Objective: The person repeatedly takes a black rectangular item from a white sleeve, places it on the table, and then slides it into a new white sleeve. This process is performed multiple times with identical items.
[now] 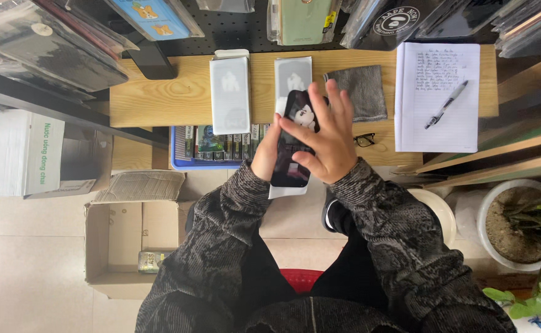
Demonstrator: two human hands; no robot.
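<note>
A black smartphone (pixel 293 151) with a dark glossy screen is held above the edge of a wooden desk (pixel 159 95). My left hand (pixel 264 154) grips it from below along its left side. My right hand (pixel 323 139) lies over the screen with fingers spread, fingertips pressing on the glass. Under the phone a white flat packet (pixel 278 191) sticks out at the bottom. Another pale packet (pixel 293 74) lies on the desk just beyond the phone.
A white flat box (pixel 230 95), a grey cloth (pixel 360 92), black glasses (pixel 364 140) and a notebook with a pen (pixel 446 103) lie on the desk. A blue tray (pixel 178 161) of small packs sits at its edge. An open cardboard box (pixel 128 246) and a potted plant (pixel 523 225) stand on the floor.
</note>
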